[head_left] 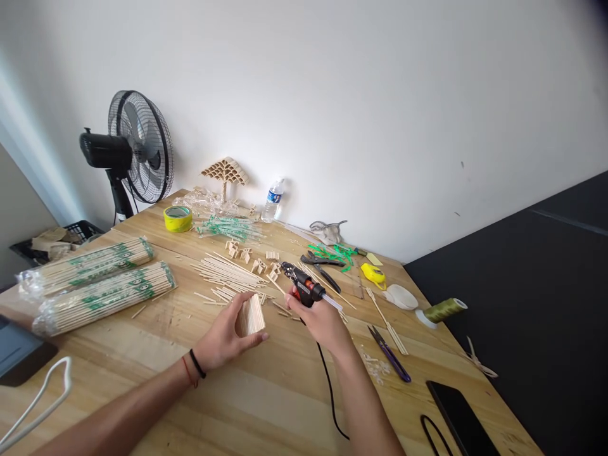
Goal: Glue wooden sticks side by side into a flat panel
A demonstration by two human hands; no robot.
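Observation:
My left hand (227,334) is closed around a small ribbed piece made of wooden sticks (251,315), held by its edges above the table. A black and orange hot glue gun (304,286) is in the grip of my right hand (323,320), its nozzle pointing away and to the left. A clear glue stick (332,303) juts from its rear. One thin stick (276,284) reaches to my right fingertips; whether they pinch it I cannot tell. Beyond both hands lie loose wooden sticks (228,269) and several small stick-built pieces (259,265).
Wrapped stick bundles (109,294) lie left, near yellow tape (177,218) and a fan (140,145). A stick-built tree (225,171) and water bottle (272,201) stand behind. Rightward are pliers (327,273), scissors (389,354), a thread spool (444,310) and a phone (460,418). The gun's cord (327,380) trails forward.

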